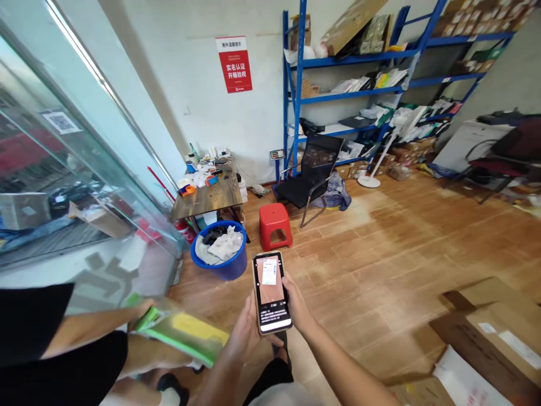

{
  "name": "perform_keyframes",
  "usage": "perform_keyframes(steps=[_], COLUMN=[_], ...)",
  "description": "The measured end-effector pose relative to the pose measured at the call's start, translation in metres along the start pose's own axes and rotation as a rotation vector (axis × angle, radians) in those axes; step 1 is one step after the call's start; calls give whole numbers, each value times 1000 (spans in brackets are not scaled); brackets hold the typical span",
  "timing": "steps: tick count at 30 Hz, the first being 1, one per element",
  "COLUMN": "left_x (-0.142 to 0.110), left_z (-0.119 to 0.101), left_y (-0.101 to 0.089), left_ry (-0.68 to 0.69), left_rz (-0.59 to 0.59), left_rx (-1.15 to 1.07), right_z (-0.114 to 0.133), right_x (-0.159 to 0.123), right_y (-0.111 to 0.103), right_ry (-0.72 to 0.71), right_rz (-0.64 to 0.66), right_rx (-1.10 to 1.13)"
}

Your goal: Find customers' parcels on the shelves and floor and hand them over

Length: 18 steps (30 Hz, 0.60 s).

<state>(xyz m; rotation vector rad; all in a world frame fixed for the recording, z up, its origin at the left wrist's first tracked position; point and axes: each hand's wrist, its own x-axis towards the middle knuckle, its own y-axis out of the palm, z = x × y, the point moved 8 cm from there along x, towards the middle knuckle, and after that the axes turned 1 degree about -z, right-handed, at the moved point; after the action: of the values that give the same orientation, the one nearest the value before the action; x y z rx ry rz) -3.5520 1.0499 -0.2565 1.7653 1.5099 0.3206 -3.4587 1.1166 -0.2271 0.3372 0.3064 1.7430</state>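
Note:
Both my hands hold a smartphone (271, 293) upright in front of me, its screen lit with a picture and text. My left hand (247, 331) wraps the phone's lower left edge, fingers curled behind it. My right hand (297, 304) grips the right edge, thumb near the screen. To my left another person, in black sleeve and shorts, holds a green and yellow plastic package (186, 334) in a hand (141, 309).
A blue tub (220, 265) of rags and a red stool (275, 225) stand ahead on the wooden floor. Behind them are a cluttered small table (209, 197), a black chair (310, 177) and blue shelving (359, 84). Cardboard boxes (486, 338) lie at right. Glass panel at left.

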Motion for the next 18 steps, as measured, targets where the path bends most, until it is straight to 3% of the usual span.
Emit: perform_keyframes(steps=[7,10,15,18], left_x=[138,185,255,287], left_z=[-92,-109,-126,-142], left_y=[5,4,-12,-3], left_ry=[2,13,128,220], left_rz=[70,43,-98,-142], left_rx=[6,3,-36,-109], right_z=[23,31,33,36], right_x=[161,213,295,340], right_y=[-5,-12,-29,-32], right_ry=[-30,-32,-7,63], right_rz=[-12,16,81,123], right_rx=[-56,-20,12,-17])
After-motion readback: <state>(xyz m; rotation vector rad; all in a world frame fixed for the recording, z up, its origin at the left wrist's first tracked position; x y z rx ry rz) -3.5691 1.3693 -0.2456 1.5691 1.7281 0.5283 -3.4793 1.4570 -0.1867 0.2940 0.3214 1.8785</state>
